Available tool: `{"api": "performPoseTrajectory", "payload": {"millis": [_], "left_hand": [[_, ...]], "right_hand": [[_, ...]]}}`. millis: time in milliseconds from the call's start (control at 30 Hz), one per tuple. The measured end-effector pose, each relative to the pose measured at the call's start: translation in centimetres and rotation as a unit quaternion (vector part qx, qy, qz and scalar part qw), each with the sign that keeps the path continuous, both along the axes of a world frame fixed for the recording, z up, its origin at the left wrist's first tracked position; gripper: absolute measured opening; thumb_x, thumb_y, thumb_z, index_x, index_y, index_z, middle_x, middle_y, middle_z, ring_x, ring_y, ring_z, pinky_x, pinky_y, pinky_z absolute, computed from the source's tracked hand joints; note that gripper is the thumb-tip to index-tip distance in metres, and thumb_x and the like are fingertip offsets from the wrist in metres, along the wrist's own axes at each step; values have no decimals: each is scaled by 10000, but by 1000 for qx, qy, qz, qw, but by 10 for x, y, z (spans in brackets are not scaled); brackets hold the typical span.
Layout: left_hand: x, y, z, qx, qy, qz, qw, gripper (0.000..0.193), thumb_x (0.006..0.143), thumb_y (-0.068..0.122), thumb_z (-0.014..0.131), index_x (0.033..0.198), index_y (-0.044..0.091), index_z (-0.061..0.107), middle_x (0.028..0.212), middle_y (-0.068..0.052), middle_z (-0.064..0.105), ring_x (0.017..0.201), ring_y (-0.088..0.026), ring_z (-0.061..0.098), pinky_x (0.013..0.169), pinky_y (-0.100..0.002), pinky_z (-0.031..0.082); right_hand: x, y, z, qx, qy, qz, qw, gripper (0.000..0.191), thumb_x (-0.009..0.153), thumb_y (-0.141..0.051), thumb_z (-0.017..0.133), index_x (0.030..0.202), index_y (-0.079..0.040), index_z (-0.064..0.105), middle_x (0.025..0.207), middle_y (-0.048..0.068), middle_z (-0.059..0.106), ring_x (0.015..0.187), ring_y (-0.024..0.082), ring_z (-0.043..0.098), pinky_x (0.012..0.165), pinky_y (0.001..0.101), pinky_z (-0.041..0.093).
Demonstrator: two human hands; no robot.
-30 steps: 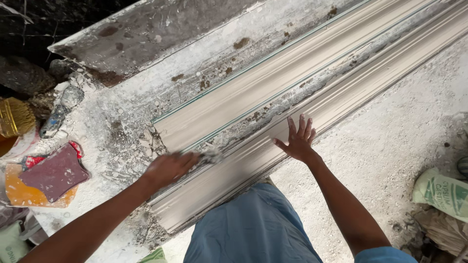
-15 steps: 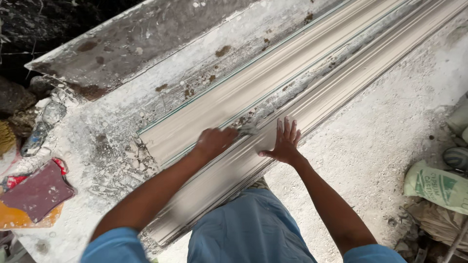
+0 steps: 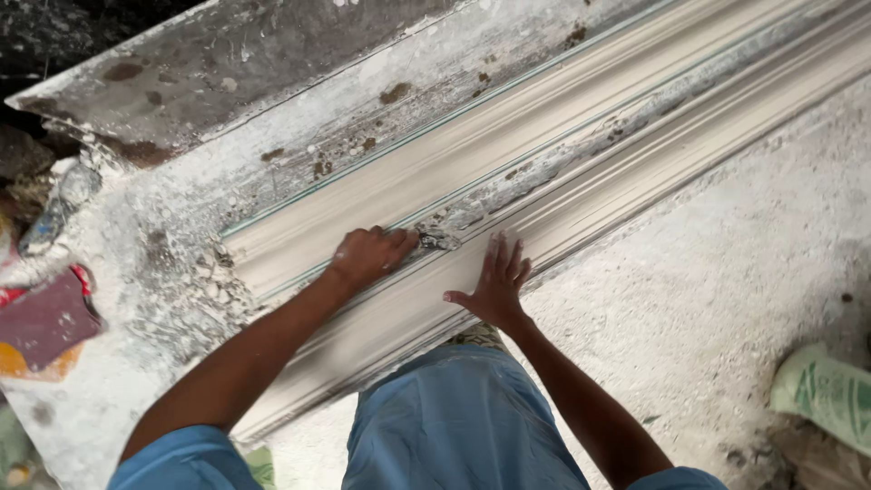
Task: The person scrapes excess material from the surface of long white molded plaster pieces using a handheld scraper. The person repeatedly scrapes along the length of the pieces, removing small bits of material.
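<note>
Here: left hand (image 3: pixel 370 255) curled tight on wet plaster (image 3: pixel 438 240) | right hand (image 3: pixel 497 283) flat, fingers wide, on the moulding (image 3: pixel 581 195) | moulding runs long, low-left to up-right | left hand is nearer the plaster

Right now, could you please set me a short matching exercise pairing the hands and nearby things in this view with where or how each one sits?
Column one:
1. left hand
2. right hand
3. green sack
4. dark red pad

Column two:
A. at the far left edge, beside the bench
B. lying flat, fingers spread, on the near plaster moulding
C. curled, knuckles up, at the groove between the two mouldings
D. on the dusty floor at lower right

Pairs: 1-C, 2-B, 3-D, 4-A
</note>
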State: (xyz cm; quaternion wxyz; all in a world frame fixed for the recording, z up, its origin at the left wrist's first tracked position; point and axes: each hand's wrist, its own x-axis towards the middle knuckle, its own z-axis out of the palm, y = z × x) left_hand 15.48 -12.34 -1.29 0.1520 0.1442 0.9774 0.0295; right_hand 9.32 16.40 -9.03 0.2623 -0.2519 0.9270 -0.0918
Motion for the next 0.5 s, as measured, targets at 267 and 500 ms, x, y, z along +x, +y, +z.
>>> {"api": "performPoseTrajectory", "payload": {"millis": [267,500], "left_hand": [[52,-22,32,-118,-199,28,973,684,1012,194,482,1612,270,162,1458,-65,520,1072,-295,694,772,-404,654],[-54,43,-17,-72,-27,27,997,539,1019,172,509,1535,230,366,1367,-47,623,992,-294,728,694,-415,634]], "right_hand": [[-135,109,9,-29,61,10,998,1167,832,-827,509,1664,-178,10,1708,212,-201,1543,469,-213,1180,749,-17],[-233,126,-5,8,31,47,998,1336,714,-961,415,1652,-135,-57,1658,261,-251,1476,511,-313,1121,767,-122]]}}
